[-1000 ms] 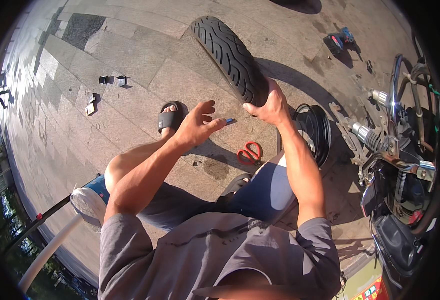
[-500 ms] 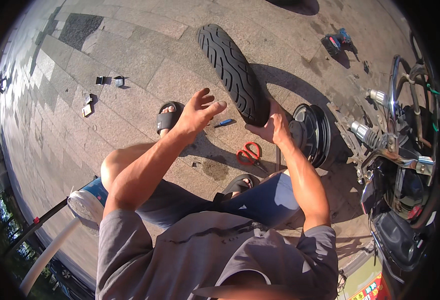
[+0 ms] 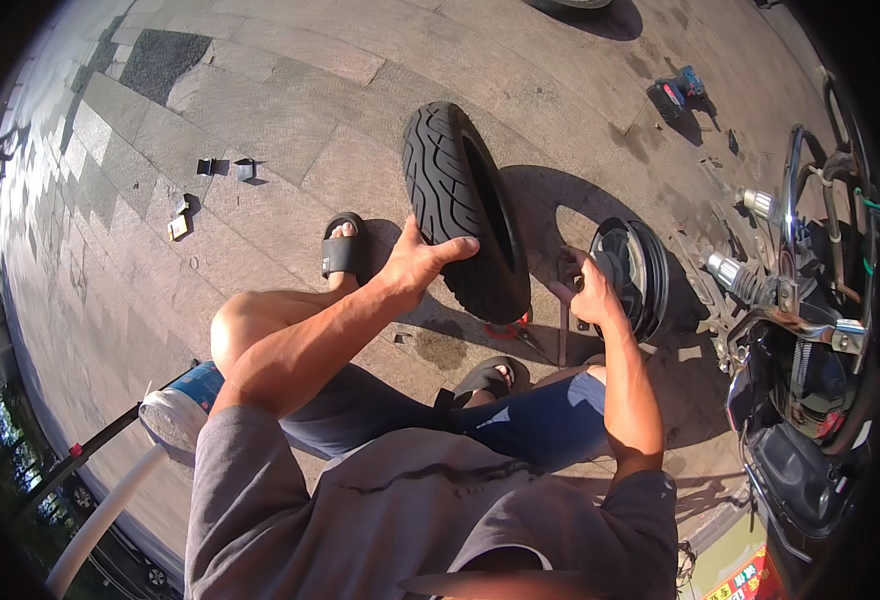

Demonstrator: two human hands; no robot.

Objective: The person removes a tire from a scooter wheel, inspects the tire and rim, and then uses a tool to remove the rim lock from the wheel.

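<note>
My left hand (image 3: 420,262) is closed round the tread of a black tyre (image 3: 438,170), which it holds upright and slightly tilted, thumb across the tread. My right hand (image 3: 590,290) is off the tyre, just right of it, with fingers loosely bent and apart near a black wheel rim (image 3: 640,275); I see nothing clearly held in it. A metal bar (image 3: 563,340) is below that hand. Red-handled scissors (image 3: 523,322) are partly hidden under the tyre's lower end.
A motorcycle with chrome parts (image 3: 810,330) stands at my right. A blue drill (image 3: 682,92) lies beyond it on the paving. Small dark and pale pieces (image 3: 206,166) lie ahead left. A white-and-blue bucket (image 3: 175,410) is beside my left knee.
The tyre has moved down toward me, showing more of its inside. My left hand has moved onto it; my right hand has let go and shifted right and down toward the rim.
</note>
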